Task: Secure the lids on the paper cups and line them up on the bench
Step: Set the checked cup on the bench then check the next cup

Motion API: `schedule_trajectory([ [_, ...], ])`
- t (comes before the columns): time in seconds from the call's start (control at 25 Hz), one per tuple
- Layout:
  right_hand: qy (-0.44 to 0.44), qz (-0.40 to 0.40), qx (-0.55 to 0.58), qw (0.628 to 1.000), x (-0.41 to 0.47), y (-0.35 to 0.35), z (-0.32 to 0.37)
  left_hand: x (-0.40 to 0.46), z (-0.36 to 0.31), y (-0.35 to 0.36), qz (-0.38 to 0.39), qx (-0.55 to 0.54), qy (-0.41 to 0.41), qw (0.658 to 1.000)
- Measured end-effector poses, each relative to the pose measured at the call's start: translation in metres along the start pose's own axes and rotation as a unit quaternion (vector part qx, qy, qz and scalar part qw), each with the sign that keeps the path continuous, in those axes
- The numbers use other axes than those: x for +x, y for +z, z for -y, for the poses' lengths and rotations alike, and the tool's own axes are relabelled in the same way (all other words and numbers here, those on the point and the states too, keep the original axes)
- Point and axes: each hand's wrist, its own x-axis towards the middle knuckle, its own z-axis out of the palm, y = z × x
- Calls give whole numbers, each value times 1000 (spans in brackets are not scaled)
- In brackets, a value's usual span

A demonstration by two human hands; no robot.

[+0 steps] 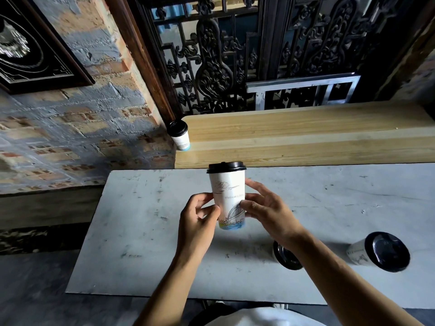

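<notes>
A tall white paper cup (227, 196) with a black lid on top is held upright above the grey table (141, 231). My left hand (199, 217) grips its lower left side and my right hand (263, 208) grips its right side. Another lidded cup (179, 135) stands at the far left end of the wooden bench (306, 137). Two more lidded cups stand on the table at the right: one (286, 256) partly hidden behind my right forearm, the other (379, 251) further right.
The bench runs along the far side of the table, below a dark carved wooden screen (235, 55). A brick wall (70, 125) with a framed picture is on the left. A metal frame (303, 90) leans behind the bench.
</notes>
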Motion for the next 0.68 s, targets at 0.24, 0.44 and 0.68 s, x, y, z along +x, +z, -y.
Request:
schedule_trajectory([
  [0.24, 37, 4, -138, 990, 40, -23, 6, 28, -1, 23, 11, 0, -49, 999],
  [0.44, 63, 33, -223, 972, 114, -40, -8, 97, 23, 33, 4, 90, -34, 995],
  [0.68, 22, -17, -344, 938, 252, -66, -36, 250, 66, 56, 39, 100, 2, 994],
])
